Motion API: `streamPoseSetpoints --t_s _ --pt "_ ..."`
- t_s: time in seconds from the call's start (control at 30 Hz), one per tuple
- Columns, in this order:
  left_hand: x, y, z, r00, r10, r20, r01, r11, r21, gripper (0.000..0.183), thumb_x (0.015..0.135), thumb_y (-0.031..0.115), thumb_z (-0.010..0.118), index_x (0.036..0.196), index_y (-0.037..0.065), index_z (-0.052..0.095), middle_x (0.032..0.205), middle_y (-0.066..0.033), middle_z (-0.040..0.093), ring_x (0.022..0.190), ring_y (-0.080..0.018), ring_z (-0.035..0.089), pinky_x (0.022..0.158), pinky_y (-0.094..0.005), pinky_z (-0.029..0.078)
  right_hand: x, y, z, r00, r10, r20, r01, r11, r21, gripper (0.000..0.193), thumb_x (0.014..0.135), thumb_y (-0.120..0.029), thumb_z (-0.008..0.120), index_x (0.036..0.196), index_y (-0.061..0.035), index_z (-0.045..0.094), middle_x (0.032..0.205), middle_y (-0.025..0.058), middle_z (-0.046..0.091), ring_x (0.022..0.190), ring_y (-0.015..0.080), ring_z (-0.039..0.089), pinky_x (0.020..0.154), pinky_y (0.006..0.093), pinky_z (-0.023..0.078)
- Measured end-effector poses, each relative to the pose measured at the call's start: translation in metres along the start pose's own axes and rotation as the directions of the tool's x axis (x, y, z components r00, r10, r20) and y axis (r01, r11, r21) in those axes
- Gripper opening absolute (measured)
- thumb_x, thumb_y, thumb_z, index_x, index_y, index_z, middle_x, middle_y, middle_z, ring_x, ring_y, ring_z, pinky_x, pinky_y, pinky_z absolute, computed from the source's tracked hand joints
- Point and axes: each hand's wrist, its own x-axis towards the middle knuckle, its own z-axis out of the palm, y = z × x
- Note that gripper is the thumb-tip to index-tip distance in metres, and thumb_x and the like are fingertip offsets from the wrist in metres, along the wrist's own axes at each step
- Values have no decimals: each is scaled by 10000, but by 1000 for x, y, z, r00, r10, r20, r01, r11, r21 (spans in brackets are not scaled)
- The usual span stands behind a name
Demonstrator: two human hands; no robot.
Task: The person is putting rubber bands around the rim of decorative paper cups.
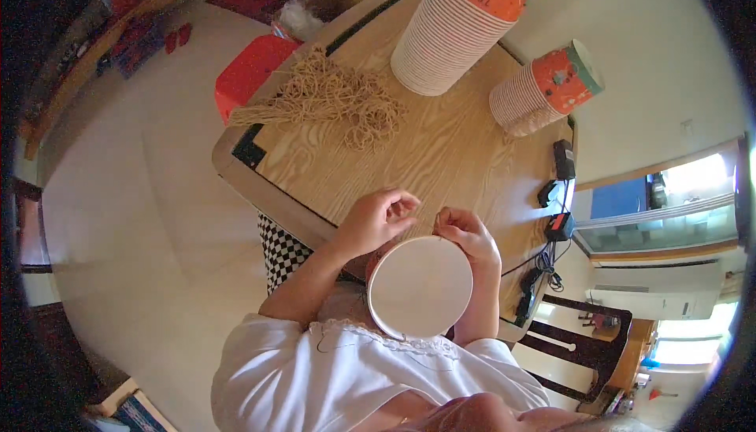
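A round white paper bucket [421,286] rests against my body at the table's near edge, its pale circular face turned up. My right hand [470,235] is closed at its far right rim, thumb and fingertips pinched together there. Just left of that, above the rim, is my left hand [383,218], its fingers curled in and apart from the bucket. Anything thin between the left fingers is too small to make out. A loose tangle of brown twine [339,101] lies farther off on the wooden table [378,172].
A tall stack of orange-and-white paper buckets [457,34] and a shorter stack [543,89] stand at the back. Black adapters with cables [559,227] line the right edge. A red stool [250,74] is beyond the left corner, a dark chair [579,345] at right.
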Motion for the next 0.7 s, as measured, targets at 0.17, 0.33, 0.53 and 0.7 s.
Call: streamPoseSetpoints --t_s 0.17,0.33,0.53,0.7 --pt "9 2 10 975 -2 222 15 998 -55 178 729 145 676 852 24 633 770 -88 639 658 -165 601 611 -283 477 3 -10 10 998 58 22 -59 998 16 144 776 -125 598 729 -16 516 690 17 545 614 68 499 527 201 384" --pt "6 -13 17 969 -97 226 119 989 -85 156 731 155 672 798 18 637 730 -97 643 673 -161 617 630 -284 481 5 -2 15 982 40 -186 -39 999 9 84 811 -89 579 776 -25 536 690 9 551 619 79 516 550 201 413" --pt "5 -33 27 936 -227 271 278 946 -167 123 737 131 658 795 25 635 720 -85 642 667 -129 606 625 -276 480 13 26 -7 972 -223 -73 221 975 -38 105 739 13 637 811 -42 584 792 20 572 748 118 545 661 237 437" --pt "5 -39 31 974 -119 192 159 966 -204 120 741 101 651 815 10 627 731 -82 639 674 -122 601 639 -268 481 15 30 -4 971 -239 -13 239 971 20 119 729 14 650 816 -34 584 816 28 573 768 125 539 676 247 438"
